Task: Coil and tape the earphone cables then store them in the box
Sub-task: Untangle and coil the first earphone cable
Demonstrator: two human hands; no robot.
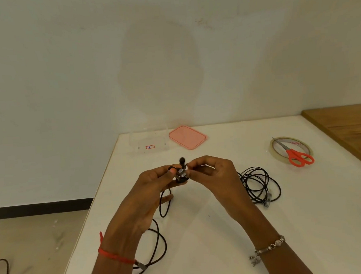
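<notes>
Pinching the earpiece end point(181, 173), the left hand point(151, 194) and right hand point(216, 177) meet fingertip to fingertip; the loose cable point(165, 243) trails nearward from the left hand (the closer one).

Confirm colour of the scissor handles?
Orange-red. The scissors lie across the tape roll; the head view shows it clearly.

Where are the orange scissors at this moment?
In the head view, the scissors lie on the right side of the white table, across the tape roll, beyond the black cable bundle.
</notes>
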